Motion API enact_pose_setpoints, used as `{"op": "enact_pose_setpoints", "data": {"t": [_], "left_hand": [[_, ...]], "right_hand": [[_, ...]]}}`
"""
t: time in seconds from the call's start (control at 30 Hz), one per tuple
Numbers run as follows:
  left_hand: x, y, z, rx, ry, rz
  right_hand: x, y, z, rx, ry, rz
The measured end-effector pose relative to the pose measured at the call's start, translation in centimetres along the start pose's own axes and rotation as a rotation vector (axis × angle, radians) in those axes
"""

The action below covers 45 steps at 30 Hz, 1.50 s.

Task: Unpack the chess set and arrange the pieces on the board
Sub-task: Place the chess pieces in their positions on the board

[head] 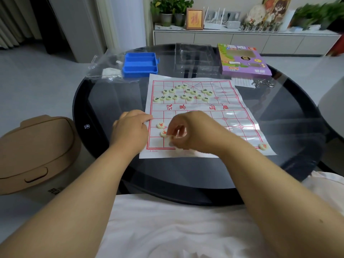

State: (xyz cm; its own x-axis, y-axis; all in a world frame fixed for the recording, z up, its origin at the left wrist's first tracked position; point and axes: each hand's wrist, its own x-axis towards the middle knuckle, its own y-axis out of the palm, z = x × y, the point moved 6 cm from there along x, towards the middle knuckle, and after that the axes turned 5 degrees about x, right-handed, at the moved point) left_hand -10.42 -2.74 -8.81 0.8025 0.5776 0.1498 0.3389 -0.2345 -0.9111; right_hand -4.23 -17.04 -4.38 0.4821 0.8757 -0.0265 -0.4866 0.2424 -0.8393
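A white paper chess board (240, 112) with red grid lines lies on the dark round glass table. Several cream pieces with green characters (183, 94) sit in a loose group on its far half. Two cream pieces with red characters (161, 128) lie at the near left, and one more red piece (263, 146) rests at the near right corner. My left hand (133, 127) presses on the board's left edge, fingers curled. My right hand (188, 131) hovers over the near left squares, fingers curled, pinching a cream piece at its fingertips; the piece is mostly hidden.
A blue plastic tray (140, 65) stands beyond the board at the left, beside a clear plastic bag (104, 67). A clear plastic box (195, 59) and a purple game box (242, 61) sit at the back. A tan bin (37, 151) stands left of the table.
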Motion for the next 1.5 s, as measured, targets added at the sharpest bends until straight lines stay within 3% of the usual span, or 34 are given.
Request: {"op": "enact_pose_setpoints", "data": {"t": [0.33,0.63,0.73,0.9,1.0,1.17,1.37,1.5], "left_hand": [[-0.1,-0.2,-0.1,0.003,-0.014,-0.005],[0.0,-0.2,0.0,0.011,-0.003,-0.013],[0.1,-0.1,0.1,0.002,0.01,-0.012],[0.1,0.1,0.2,-0.001,0.003,-0.009],[0.2,0.1,0.3,-0.011,0.0,-0.008],[0.2,0.2,0.4,-0.01,-0.003,-0.01],[0.2,0.1,0.3,-0.014,-0.011,-0.005],[0.2,-0.1,0.3,-0.056,-0.02,-0.009]], "right_hand": [[1.2,2.8,2.1,-0.239,-0.188,-0.01],[1.2,2.0,1.4,-0.194,-0.157,0.023],[1.1,-0.9,0.4,-0.059,-0.077,-0.075],[0.5,-6.6,-3.4,0.078,0.149,-0.422],[0.5,-7.5,-5.1,0.112,0.22,-0.469],[0.7,-6.6,-5.4,0.069,0.246,-0.415],[2.4,-2.8,-4.8,-0.097,0.355,-0.117],[3.2,-1.5,-5.1,-0.177,0.449,-0.108]]}}
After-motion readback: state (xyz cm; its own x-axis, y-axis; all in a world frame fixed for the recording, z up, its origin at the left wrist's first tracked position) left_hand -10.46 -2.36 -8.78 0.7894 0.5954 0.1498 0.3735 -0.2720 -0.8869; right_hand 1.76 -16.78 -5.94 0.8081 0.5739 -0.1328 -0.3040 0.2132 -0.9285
